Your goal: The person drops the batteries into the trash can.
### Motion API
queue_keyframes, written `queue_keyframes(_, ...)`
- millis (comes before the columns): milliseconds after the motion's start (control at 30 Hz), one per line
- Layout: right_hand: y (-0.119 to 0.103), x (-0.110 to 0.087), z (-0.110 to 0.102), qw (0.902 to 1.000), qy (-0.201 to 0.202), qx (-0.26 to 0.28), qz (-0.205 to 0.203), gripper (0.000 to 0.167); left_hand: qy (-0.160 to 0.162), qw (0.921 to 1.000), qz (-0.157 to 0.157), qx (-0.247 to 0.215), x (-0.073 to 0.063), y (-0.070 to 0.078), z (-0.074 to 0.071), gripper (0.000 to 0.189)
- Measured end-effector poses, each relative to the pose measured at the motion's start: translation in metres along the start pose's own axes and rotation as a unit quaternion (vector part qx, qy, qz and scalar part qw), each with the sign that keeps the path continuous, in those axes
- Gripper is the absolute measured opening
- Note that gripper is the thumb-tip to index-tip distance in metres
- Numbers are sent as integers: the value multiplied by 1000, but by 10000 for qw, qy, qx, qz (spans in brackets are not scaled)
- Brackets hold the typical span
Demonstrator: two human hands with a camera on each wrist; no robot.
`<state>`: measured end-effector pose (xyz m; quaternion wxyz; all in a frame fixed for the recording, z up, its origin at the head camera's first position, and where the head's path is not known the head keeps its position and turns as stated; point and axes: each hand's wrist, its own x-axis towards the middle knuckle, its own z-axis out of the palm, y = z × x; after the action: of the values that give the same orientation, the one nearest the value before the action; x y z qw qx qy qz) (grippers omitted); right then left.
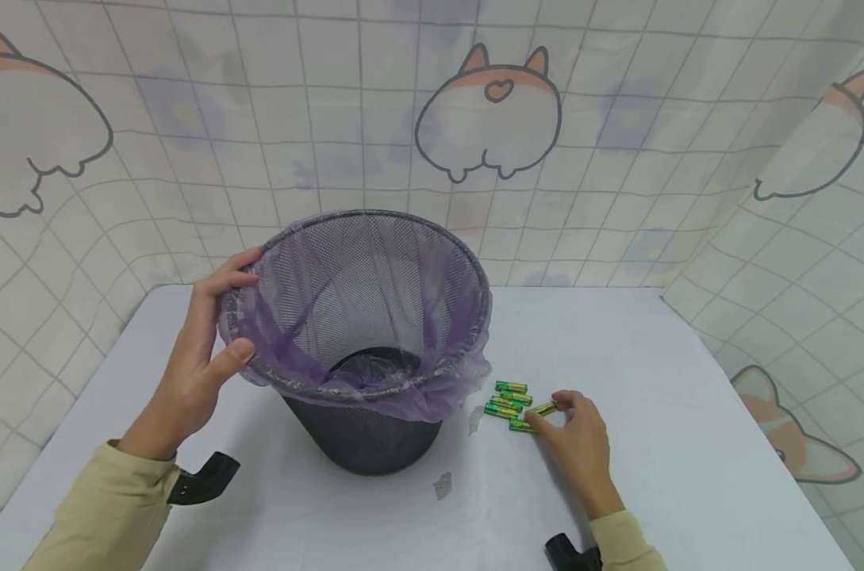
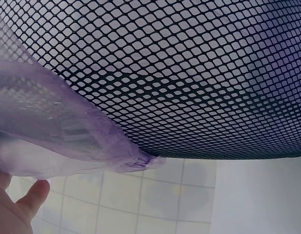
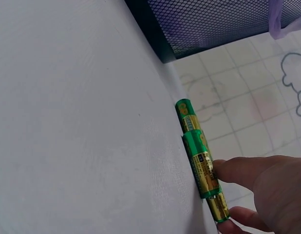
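While left hand (image 1: 192,373) grips bin (image 1: 363,333), batteries (image 1: 513,403) touch right hand (image 1: 577,448).

A black mesh bin (image 1: 363,373) lined with a purple bag (image 1: 403,396) stands mid-table, blocking the direct path between the two hands. Green batteries (image 1: 512,400) lie clustered just right of its base. Bare table (image 1: 674,412) stretches open to the right and along the near edge.
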<state>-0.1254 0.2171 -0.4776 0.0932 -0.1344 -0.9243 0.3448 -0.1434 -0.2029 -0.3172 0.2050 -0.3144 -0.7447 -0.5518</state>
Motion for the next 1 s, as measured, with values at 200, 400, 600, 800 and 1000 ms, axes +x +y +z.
queue_keyframes(200, 1, 0, -5, 10000, -37, 37, 68, 51, -12, 10000, 22, -14, 0, 1, 1, 59)
queue_keyframes(400, 1, 1, -7, 9998, -74, 137, 97, 55, -26, 10000, -46, -37, 0, 1, 1, 58)
queue_keyframes(600, 2, 2, -6, 9999, -68, 54, 77, 52, -41, 10000, -40, 0, 0, 1, 0, 58)
queue_keyframes(800, 3, 3, -7, 10000, -27, -35, -17, 51, -45, 10000, -51, -1, -1, 0, 0, 58)
queue_keyframes(1000, 3, 2, -7, 9999, 87, 39, -79, 49, -16, 10000, -48, -53, 0, 0, 0, 57)
